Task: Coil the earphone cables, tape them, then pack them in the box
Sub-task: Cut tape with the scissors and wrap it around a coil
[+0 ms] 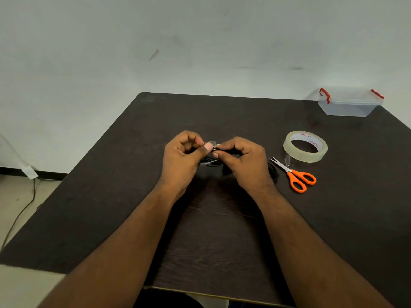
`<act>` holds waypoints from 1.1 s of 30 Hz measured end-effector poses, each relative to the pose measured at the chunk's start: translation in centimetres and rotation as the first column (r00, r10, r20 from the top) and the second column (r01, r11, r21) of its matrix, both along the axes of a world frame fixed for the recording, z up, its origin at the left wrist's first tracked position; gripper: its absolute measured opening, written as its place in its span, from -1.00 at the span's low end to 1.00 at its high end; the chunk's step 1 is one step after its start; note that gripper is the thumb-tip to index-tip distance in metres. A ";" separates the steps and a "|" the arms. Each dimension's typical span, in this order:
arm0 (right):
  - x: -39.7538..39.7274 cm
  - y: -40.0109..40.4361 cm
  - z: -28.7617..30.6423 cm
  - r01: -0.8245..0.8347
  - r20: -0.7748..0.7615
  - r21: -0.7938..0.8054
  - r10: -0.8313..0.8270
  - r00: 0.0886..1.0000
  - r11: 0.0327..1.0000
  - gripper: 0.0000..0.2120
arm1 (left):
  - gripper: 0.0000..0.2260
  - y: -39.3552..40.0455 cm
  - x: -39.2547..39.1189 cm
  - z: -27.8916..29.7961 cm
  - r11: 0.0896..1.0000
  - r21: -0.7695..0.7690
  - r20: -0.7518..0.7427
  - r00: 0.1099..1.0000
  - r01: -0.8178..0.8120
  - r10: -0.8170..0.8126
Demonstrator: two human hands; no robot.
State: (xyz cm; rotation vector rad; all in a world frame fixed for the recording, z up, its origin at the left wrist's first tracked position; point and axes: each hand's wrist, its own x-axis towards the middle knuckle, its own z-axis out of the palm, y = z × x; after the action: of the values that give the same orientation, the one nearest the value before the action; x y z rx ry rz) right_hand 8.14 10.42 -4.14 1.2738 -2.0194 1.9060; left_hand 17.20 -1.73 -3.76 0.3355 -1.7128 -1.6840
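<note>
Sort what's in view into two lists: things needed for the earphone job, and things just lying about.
For the job: earphone cable pinched by both hands, piece of tape, tape roll, scissors, box.

Lying about: floor cord, white tag.

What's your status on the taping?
Left hand and right hand both pinching the tape piece around the coiled earphone cable. Box shut, far right corner. Nothing in the way.
</note>
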 end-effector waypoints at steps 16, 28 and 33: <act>-0.2 0.5 0.2 -0.034 0.122 -0.008 0.035 0.992 0.999 -0.72 | -0.89 -0.5 0.1 -0.1 0.411 -0.879 -0.091 0.930 -0.244 0.357; -0.1 1.1 0.8 0.010 -0.241 0.134 0.023 0.970 0.991 -0.86 | -0.84 -1.3 0.4 -0.3 0.438 -0.894 0.039 0.955 -0.097 0.293; 0.1 0.9 0.6 0.096 -0.415 0.149 -0.026 0.909 0.984 -0.87 | -0.89 -1.6 0.3 -0.2 0.436 -0.897 0.059 0.957 -0.075 0.285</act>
State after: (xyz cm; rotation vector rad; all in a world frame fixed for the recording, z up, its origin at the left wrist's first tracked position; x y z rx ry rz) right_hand 8.20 11.30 -3.52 1.4803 -1.9897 1.3177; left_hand 17.50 -3.34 -3.99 0.1624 -2.3563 -0.3922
